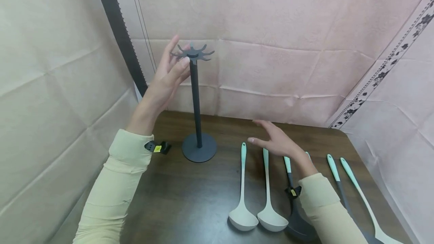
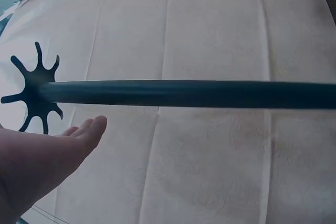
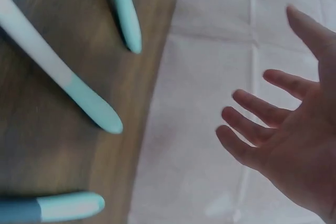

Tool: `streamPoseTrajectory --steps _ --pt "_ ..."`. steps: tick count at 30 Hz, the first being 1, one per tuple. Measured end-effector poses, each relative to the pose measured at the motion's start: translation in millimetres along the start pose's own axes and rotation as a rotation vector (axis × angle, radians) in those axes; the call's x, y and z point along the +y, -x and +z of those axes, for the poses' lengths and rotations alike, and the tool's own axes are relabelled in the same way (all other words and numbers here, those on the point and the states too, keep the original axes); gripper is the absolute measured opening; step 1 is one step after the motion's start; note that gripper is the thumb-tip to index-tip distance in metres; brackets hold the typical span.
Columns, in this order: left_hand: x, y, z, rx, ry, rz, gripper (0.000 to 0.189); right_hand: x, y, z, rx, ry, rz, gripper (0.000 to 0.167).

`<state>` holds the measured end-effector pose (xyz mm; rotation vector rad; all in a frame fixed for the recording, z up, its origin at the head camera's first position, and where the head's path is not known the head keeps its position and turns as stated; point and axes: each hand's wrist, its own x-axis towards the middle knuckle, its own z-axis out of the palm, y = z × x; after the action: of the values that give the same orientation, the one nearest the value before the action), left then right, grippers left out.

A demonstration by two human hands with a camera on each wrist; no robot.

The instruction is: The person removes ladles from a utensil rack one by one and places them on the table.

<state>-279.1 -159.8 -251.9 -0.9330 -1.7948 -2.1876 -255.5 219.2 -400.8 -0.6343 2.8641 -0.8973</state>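
A dark utensil stand [image 1: 196, 101] with a round base and a ring of curved hooks [image 2: 37, 90] rises at the table's back left. Beside the hooks is my left hand [image 1: 169, 72], fingers extended, thumb overlapping the hook ring in the head view. In the left wrist view that hand [image 2: 50, 161] appears just under the hooks, gripping nothing. My right hand [image 1: 276, 140] hovers over the utensil handles with its fingers spread and its palm bare [image 3: 283, 140]. Below it lie two pale ladles [image 1: 243, 215] [image 1: 272, 217] with mint handles, and a dark-headed utensil [image 1: 300, 225] partly hidden by the forearm.
Further right on the wooden table [image 1: 169, 199] lie a dark-shafted utensil [image 1: 342, 195] and a pale one [image 1: 367, 210], both mint-handled, their heads near the frame's bottom edge. Pale cloth [image 1: 271, 48] hangs behind the table, with more cloth at both sides.
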Motion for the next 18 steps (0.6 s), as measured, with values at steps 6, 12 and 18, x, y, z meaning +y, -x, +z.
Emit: streamPoseTrajectory --steps 6,12,18 --pt "1.1 21.2 -2.9 0.030 -0.206 -0.029 0.088 -4 24.4 -12 0.137 0.086 -0.021 0.087" --pt "-6.7 46.9 -0.5 0.066 -0.332 -0.025 0.095 -2 46.8 -17 0.233 0.123 -0.017 0.087" --pt "-26.0 67.1 11.0 0.143 -0.417 -0.004 0.101 -1 58.7 -20 0.356 0.186 -0.051 0.093"
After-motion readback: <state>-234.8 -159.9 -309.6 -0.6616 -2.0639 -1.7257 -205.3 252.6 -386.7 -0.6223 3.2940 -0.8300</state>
